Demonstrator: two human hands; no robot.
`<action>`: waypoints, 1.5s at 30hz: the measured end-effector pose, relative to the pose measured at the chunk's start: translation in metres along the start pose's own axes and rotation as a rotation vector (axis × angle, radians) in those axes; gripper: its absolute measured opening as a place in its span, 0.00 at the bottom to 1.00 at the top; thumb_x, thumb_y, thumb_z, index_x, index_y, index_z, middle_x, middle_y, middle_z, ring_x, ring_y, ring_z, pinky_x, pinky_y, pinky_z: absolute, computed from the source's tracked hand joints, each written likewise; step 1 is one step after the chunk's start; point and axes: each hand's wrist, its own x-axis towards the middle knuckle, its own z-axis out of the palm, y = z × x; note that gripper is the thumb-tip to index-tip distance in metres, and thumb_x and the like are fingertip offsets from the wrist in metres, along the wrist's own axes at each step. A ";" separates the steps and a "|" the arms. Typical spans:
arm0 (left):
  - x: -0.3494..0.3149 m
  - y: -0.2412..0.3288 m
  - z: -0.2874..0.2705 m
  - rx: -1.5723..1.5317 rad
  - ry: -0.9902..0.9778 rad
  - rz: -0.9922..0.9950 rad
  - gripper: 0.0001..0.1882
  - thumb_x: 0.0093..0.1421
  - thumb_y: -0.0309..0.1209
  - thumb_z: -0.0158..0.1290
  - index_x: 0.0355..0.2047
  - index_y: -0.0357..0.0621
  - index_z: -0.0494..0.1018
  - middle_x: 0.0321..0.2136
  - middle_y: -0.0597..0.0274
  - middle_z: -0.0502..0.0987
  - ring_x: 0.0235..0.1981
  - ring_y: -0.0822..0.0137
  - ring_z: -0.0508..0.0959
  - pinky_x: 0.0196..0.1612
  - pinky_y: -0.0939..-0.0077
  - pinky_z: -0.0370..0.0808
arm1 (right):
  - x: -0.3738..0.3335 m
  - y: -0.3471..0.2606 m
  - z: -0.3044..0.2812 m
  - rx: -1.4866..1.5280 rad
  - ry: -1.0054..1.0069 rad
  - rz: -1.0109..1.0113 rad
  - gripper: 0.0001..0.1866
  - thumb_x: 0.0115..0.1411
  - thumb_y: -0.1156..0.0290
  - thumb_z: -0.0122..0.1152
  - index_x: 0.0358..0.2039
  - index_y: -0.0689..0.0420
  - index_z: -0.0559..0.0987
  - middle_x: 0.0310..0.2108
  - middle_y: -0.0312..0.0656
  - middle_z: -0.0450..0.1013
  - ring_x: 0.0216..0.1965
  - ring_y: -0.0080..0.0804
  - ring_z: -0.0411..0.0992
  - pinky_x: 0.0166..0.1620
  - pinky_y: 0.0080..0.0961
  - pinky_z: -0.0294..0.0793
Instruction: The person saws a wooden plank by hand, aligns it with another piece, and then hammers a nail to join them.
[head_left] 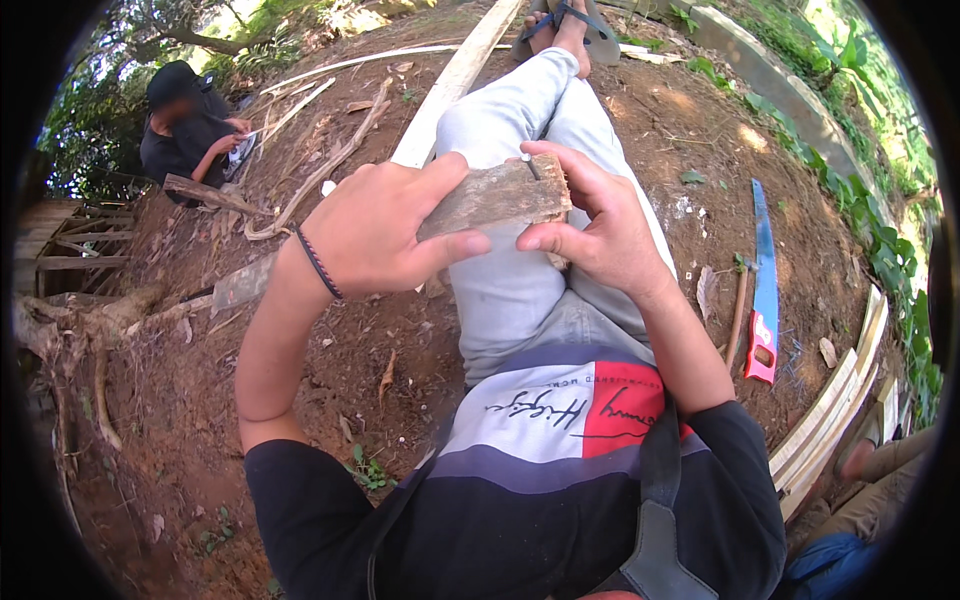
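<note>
Above my lap I hold a short, rough piece of wood with bark-like grain. My left hand wraps round its left part, the thumb along the lower edge. At the other end my right hand grips the wood, with its thumb at the lower edge and its index finger at the upper edge. A nail stands tilted in the wood near that right end, its head close to my right index fingertip. The tip of the nail is hidden.
On the soil to my right lie a hammer and a handsaw with a blue blade. Wooden strips lie at lower right, beside another person's legs. A long plank runs ahead. Another person sits at far left.
</note>
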 end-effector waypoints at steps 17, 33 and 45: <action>0.001 0.005 -0.003 -0.004 -0.009 0.006 0.33 0.60 0.60 0.48 0.41 0.35 0.66 0.21 0.42 0.73 0.26 0.39 0.76 0.29 0.55 0.71 | -0.001 0.002 0.000 0.021 0.004 -0.013 0.39 0.43 0.58 0.78 0.54 0.59 0.72 0.46 0.48 0.76 0.48 0.40 0.76 0.50 0.29 0.72; 0.008 0.021 -0.003 -0.068 -0.056 -0.082 0.29 0.60 0.54 0.52 0.43 0.37 0.66 0.23 0.40 0.74 0.29 0.37 0.76 0.31 0.56 0.72 | -0.017 0.013 -0.009 0.055 -0.022 -0.107 0.45 0.58 0.46 0.61 0.65 0.62 0.56 0.58 0.57 0.64 0.57 0.46 0.67 0.57 0.37 0.68; -0.001 0.020 -0.007 -0.090 -0.052 -0.101 0.27 0.61 0.52 0.52 0.41 0.37 0.65 0.20 0.40 0.73 0.27 0.37 0.75 0.31 0.54 0.70 | -0.250 0.107 -0.160 -1.334 0.365 1.070 0.19 0.56 0.65 0.62 0.43 0.62 0.68 0.41 0.59 0.68 0.44 0.60 0.70 0.44 0.52 0.71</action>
